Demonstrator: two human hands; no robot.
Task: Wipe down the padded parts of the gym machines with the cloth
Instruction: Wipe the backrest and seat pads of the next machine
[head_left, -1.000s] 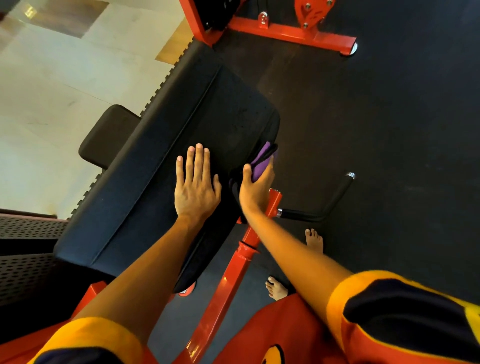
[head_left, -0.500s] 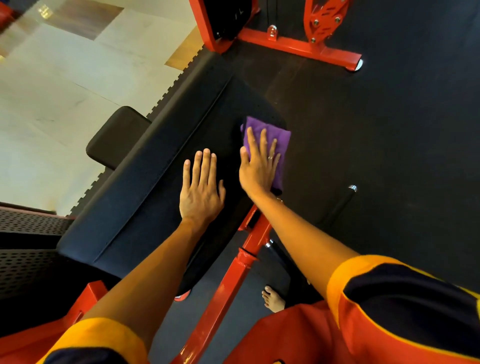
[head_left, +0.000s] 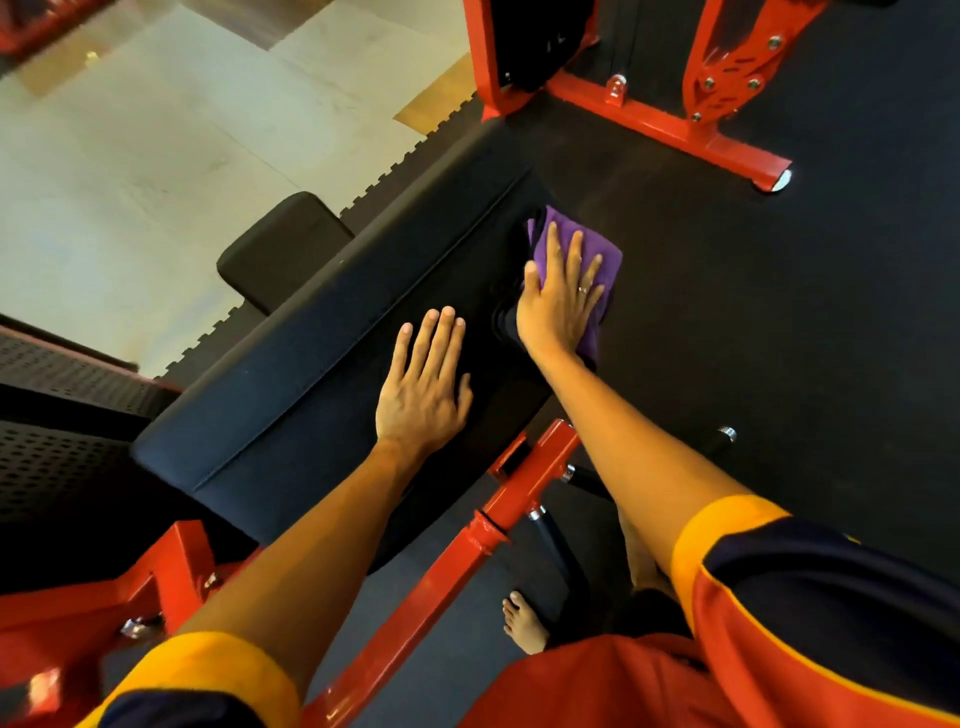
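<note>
A large black padded seat (head_left: 291, 395) of a red-framed gym machine fills the middle of the head view. A purple cloth (head_left: 605, 260) lies spread on the pad's far right corner. My right hand (head_left: 563, 296) presses flat on the cloth with straight, spread fingers. My left hand (head_left: 423, 387) rests flat on the bare pad, just left of and nearer than the right hand, fingers straight and together. A smaller black pad (head_left: 278, 249) sticks out beyond the seat's left side.
The red support bar (head_left: 467, 540) runs under the seat toward me, with a black handle (head_left: 717, 441) to its right. Another red machine base (head_left: 670, 130) stands at the top on black rubber flooring. Pale tiles lie at the upper left. My bare foot (head_left: 524, 623) is below.
My right hand came up from the seat's right edge onto the top and now presses the cloth flat at the far corner. My left hand stayed flat on the pad.
</note>
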